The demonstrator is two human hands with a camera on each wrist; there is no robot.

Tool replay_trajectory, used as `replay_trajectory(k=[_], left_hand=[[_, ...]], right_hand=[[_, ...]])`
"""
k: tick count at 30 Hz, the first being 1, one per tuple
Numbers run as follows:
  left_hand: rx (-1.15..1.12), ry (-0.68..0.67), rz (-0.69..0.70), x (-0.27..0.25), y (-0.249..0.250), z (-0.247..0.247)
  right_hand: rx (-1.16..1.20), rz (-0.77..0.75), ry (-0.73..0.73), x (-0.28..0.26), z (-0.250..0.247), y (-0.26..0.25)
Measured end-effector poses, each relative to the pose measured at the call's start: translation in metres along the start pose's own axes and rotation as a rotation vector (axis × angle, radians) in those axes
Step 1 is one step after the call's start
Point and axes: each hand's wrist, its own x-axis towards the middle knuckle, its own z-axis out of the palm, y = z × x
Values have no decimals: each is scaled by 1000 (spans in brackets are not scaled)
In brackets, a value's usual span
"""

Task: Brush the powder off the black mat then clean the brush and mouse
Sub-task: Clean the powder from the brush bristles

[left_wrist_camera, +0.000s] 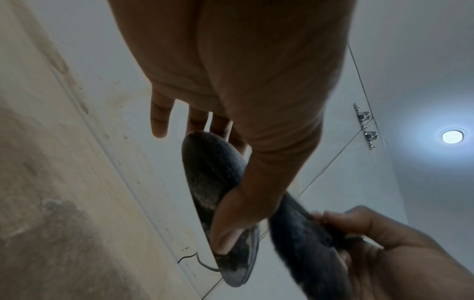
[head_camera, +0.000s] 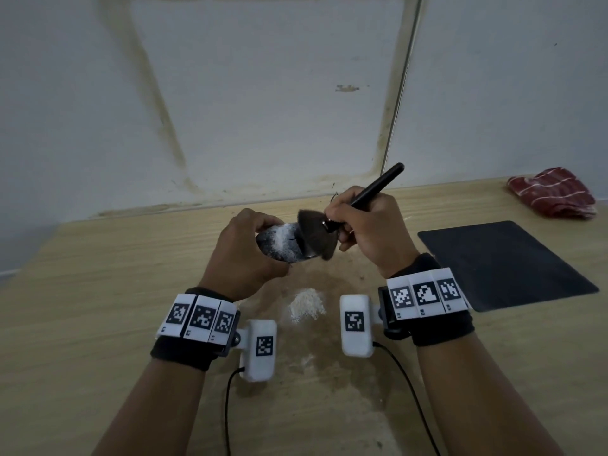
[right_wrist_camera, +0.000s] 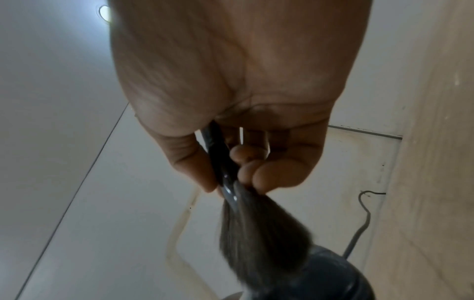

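The left hand [head_camera: 243,251] grips the mouse [head_camera: 279,243], dusted white with powder, above the table [head_camera: 98,291] near its far edge; the right hand [head_camera: 368,225] pinches the brush [head_camera: 378,189] by its handle, bristles [head_camera: 317,235] touching the mouse. A powder heap [head_camera: 307,306] lies on the table below the hands, the mat [head_camera: 503,261] towards the right edge, a red cloth [head_camera: 556,192] at the far right corner. No brand is readable; the wristbands [head_camera: 424,294] carry square coded markers.
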Motion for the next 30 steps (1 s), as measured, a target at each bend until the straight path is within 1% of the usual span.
replay_trajectory(k=[2, 4, 6, 9, 12, 15, 17, 19, 21, 23, 24, 27, 30], left_hand=[[4, 6, 14, 1, 0, 0], [3, 12, 21, 0, 0, 1], [7, 13, 28, -2, 0, 2], [51, 6, 40, -4, 3, 0], [99, 4, 57, -4, 6, -4], [122, 0, 65, -5, 9, -6], [116, -4, 74, -6, 11, -7], [114, -2, 74, -7, 12, -9], [122, 4, 83, -6, 13, -10], [148, 4, 93, -5, 14, -10], [167, 3, 97, -5, 14, -10], [191, -12, 111, -5, 12, -8], [180, -13, 100, -7, 10, -7]], right_hand=[[-15, 0, -29, 0, 5, 0], [-86, 21, -66, -2, 9, 2], [-130, 22, -61, -3, 8, 3], [-60, -10, -1, -3, 3, -1], [0, -58, -41, -5, 7, -6], [-106, -48, -102, -8, 12, -5], [-152, -36, -94, -9, 10, -3], [-117, -49, -45, -8, 8, -4], [-21, -77, -14, -7, 6, -7], [56, -104, -49, -8, 8, -11], [53, -111, -84, -9, 10, -12], [-92, -73, -152, -10, 15, -7], [-162, -54, -107, -8, 13, -5]])
